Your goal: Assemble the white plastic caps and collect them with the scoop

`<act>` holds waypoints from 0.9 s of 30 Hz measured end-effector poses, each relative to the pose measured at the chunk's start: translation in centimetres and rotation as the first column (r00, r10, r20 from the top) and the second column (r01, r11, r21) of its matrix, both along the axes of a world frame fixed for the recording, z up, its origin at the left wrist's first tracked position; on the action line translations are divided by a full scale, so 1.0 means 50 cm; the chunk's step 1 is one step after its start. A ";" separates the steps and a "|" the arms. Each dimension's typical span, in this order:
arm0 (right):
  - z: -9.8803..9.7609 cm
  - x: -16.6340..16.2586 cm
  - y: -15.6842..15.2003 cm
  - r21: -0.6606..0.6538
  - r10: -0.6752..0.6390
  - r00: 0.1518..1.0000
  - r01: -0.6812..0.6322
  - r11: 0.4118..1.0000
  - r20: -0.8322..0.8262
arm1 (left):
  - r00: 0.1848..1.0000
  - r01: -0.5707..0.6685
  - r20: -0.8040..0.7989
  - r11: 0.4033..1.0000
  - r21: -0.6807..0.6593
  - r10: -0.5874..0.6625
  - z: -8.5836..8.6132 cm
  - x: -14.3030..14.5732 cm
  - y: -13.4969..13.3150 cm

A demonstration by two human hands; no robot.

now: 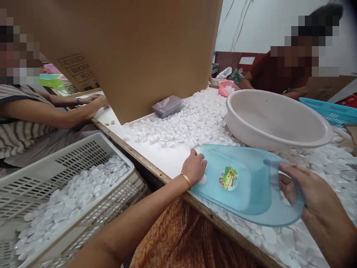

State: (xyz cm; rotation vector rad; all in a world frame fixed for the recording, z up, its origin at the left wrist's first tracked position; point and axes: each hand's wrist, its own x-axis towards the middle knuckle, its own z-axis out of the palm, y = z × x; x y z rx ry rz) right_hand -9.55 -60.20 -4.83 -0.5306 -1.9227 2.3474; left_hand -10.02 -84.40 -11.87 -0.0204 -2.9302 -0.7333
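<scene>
A translucent blue plastic scoop point(255, 175) with a round sticker on it lies tilted over the table edge. My right hand point(315, 201) is wrapped round its handle at the cut-out grip. My left hand point(194, 167), wearing a gold bangle, is at the scoop's left end, its fingers bent and apart; its palm side is hidden. One small white piece point(203, 179) shows beside that hand, at the scoop's edge. Small white round plastic pieces point(200, 115) are heaped on the table behind the scoop, and more lie under and to the right of it.
A large whitish basin point(279, 119) stands among the pieces at right. A cardboard box point(156, 56) rises behind, with a wrapped packet point(167, 106) beside it. Left of the wooden table edge point(150, 163) is a crate point(122, 163) of white pieces. Two co-workers sit left and right.
</scene>
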 end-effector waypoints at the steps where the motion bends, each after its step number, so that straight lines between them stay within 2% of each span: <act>1: 0.009 0.004 0.000 0.010 -0.004 1.000 0.004 1.000 -0.007 | 1.000 0.003 -0.016 1.000 0.008 -0.003 0.007 0.000 0.001; 4: 0.046 0.011 -0.017 0.071 0.015 0.996 -0.009 0.997 -0.087 | 0.998 -0.002 -0.063 0.998 0.056 0.005 0.032 0.003 -0.013; 7: 0.090 0.005 -0.079 0.112 0.093 0.979 -0.073 0.991 -0.180 | 0.988 -0.042 -0.142 0.991 0.124 0.060 0.051 0.011 -0.068; 10: 0.130 -0.007 -0.195 0.122 0.202 0.953 -0.179 0.976 -0.224 | 0.957 -0.136 -0.228 0.974 0.184 0.177 0.060 0.030 -0.173; 13: 0.151 -0.013 -0.353 0.155 0.417 0.870 -0.389 0.908 -0.262 | 0.884 -0.283 -0.327 0.939 0.194 0.334 0.060 0.066 -0.319; 15: 0.149 -0.009 -0.469 0.200 0.518 0.790 -0.478 0.855 -0.329 | 0.809 -0.416 -0.378 0.893 0.174 0.451 0.051 0.103 -0.423; 17: 0.135 0.003 -0.584 0.273 0.600 0.707 -0.534 0.800 -0.374 | 0.738 -0.569 -0.347 0.810 0.140 0.579 0.034 0.148 -0.518; 20: 0.100 0.039 -0.731 0.509 0.682 0.586 -0.463 0.725 -0.438 | 0.612 -0.783 -0.201 0.622 -0.015 0.765 -0.008 0.222 -0.624; 21: 0.087 0.054 -0.767 0.591 0.709 0.545 -0.414 0.692 -0.448 | 0.588 -0.806 -0.167 0.591 -0.036 0.792 -0.024 0.245 -0.649; 24: 0.056 0.099 -0.835 0.772 0.817 0.385 -0.314 0.553 -0.429 | 0.561 -0.828 -0.079 0.556 -0.076 0.824 -0.066 0.302 -0.699; 27: 0.040 0.127 -0.842 0.852 0.883 0.195 -0.240 0.466 -0.428 | 0.536 -0.838 0.008 0.534 -0.114 0.844 -0.091 0.332 -0.724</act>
